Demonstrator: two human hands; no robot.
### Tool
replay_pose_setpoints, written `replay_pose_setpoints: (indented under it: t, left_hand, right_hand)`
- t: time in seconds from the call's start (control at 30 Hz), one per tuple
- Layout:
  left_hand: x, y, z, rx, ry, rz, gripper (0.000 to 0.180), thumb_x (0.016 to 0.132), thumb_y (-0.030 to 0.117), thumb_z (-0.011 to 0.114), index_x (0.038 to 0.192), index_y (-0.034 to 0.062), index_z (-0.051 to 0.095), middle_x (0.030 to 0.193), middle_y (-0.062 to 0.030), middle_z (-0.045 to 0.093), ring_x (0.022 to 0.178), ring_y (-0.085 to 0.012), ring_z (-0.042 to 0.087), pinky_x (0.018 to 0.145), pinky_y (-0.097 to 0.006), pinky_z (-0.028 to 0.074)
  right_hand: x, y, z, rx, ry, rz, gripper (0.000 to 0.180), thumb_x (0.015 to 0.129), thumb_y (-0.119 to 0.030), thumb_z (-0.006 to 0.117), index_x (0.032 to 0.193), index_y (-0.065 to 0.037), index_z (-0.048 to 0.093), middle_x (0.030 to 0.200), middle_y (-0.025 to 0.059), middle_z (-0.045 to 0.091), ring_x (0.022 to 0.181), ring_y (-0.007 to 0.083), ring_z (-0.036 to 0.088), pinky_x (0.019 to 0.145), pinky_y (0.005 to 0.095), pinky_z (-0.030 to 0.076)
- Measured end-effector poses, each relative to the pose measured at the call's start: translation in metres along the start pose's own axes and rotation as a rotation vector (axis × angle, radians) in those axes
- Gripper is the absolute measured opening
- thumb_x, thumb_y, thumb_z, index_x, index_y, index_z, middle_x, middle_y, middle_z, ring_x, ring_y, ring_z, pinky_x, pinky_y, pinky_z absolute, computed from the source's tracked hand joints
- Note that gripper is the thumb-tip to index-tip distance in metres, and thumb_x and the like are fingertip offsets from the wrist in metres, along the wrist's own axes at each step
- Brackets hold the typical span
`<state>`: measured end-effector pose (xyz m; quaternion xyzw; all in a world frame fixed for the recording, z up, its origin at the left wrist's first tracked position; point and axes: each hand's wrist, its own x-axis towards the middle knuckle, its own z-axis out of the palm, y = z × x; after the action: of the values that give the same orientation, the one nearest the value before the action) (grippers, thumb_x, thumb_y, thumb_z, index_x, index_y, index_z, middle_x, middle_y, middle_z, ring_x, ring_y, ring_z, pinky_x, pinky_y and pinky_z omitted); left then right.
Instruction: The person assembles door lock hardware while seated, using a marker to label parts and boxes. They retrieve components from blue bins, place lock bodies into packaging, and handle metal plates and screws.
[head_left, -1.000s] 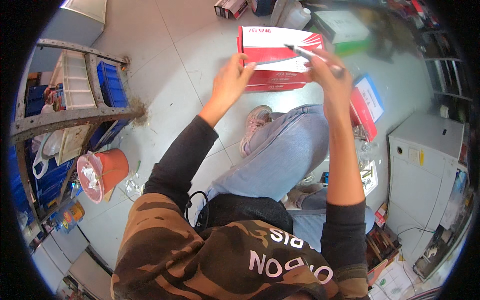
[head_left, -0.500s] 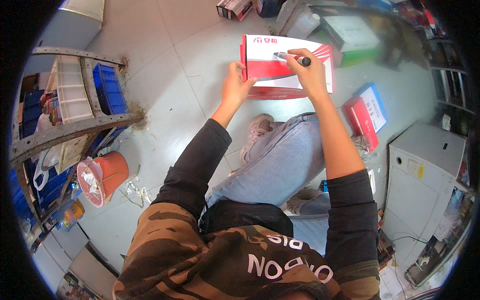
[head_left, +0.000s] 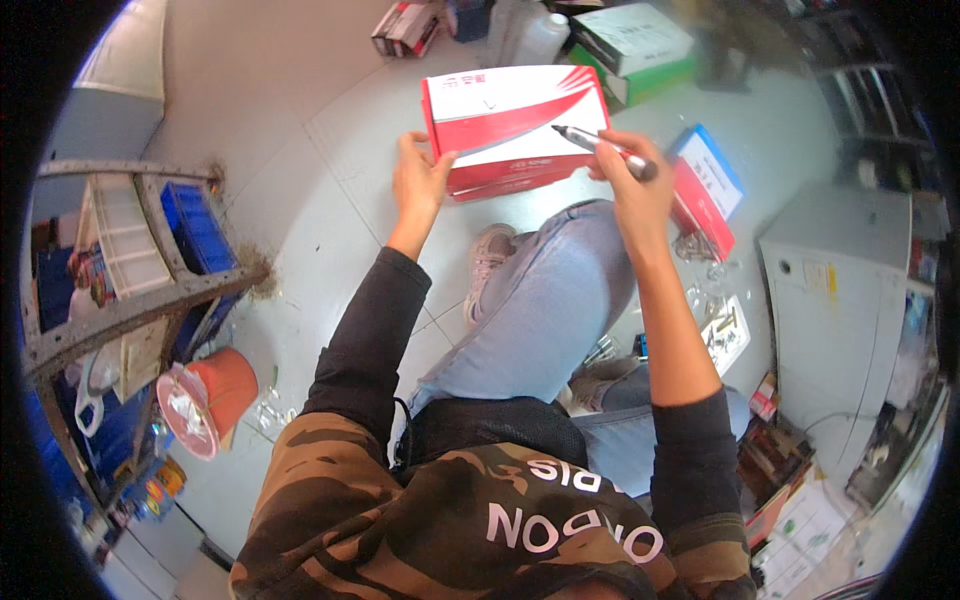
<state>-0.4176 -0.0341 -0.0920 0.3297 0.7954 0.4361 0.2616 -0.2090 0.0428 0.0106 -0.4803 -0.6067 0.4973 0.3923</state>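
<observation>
A red and white cardboard box is held up above the floor, beyond my knee. My left hand grips its left edge, the thumb lying on the front corner. In my right hand is an uncapped black-tipped marker pen, its tip pointing left over the white part of the box top. Whether the tip touches the box I cannot tell. A small dark pen mark shows on the upper white area. The fingers of my right hand are also close to the box's right front corner.
Behind the box are a white and green carton and a white plastic bottle. To the right lie a red and blue box, a white tray of small metal parts and a grey cabinet. An orange bucket and metal rack stand left.
The marker has moved from the box's upper middle toward its right front, leaving a small dark mark. Box and both hands sit further left in view, as the view has shifted.
</observation>
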Motion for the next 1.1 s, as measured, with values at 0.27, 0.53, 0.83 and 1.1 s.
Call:
replay_pose_setpoints:
  t: [0.27, 0.53, 0.83, 1.1]
  left_hand:
    - [-0.114, 0.137, 0.016, -0.421, -0.695, 0.656, 0.048, 0.077, -0.007, 0.048, 0.121, 0.0045, 0.032, 0.096, -0.0101, 0.061, 0.094, -0.0167, 0.055, 0.087, -0.03, 0.039]
    - [-0.221, 0.201, 0.036, -0.325, -1.032, 0.807, 0.052, 0.075, -0.009, 0.049, 0.12, 0.0059, 0.03, 0.094, -0.0118, 0.063, 0.087, -0.0254, 0.061, 0.076, -0.031, 0.046]
    - [-0.3, 0.193, 0.027, 0.055, -1.519, 1.04, 0.045, 0.074, 0.001, 0.059, 0.116, 0.006, 0.047, 0.095, -0.0158, 0.061, 0.09, -0.0307, 0.059, 0.074, -0.034, 0.047]
    - [-0.354, 0.187, 0.017, 0.07, -1.846, 1.152, 0.014, 0.074, 0.01, 0.065, 0.083, 0.0017, 0.059, 0.07, -0.0102, 0.056, 0.059, -0.0249, 0.056, 0.052, -0.03, 0.044]
  right_hand:
    - [-0.122, -0.091, -0.087, 0.28, 0.145, -0.044, 0.012, 0.08, -0.01, 0.059, 0.083, 0.001, 0.052, 0.064, 0.0084, 0.059, 0.056, 0.0116, 0.056, 0.05, 0.0231, 0.044]
    - [-0.243, -0.119, -0.143, 0.193, 0.46, -0.097, 0.015, 0.078, -0.011, 0.065, 0.081, -0.002, 0.054, 0.067, 0.0015, 0.057, 0.057, 0.0045, 0.052, 0.049, 0.0175, 0.039]
    - [-0.365, -0.056, -0.153, 0.56, 0.523, 0.183, 0.014, 0.077, -0.007, 0.065, 0.086, 0.0, 0.057, 0.073, 0.005, 0.06, 0.064, 0.0106, 0.06, 0.06, 0.0227, 0.048]
    - [-0.458, -0.03, -0.125, 0.696, 0.425, 0.351, 0.017, 0.08, -0.015, 0.065, 0.09, -0.003, 0.058, 0.071, 0.0009, 0.056, 0.055, 0.0051, 0.047, 0.047, 0.0184, 0.036]
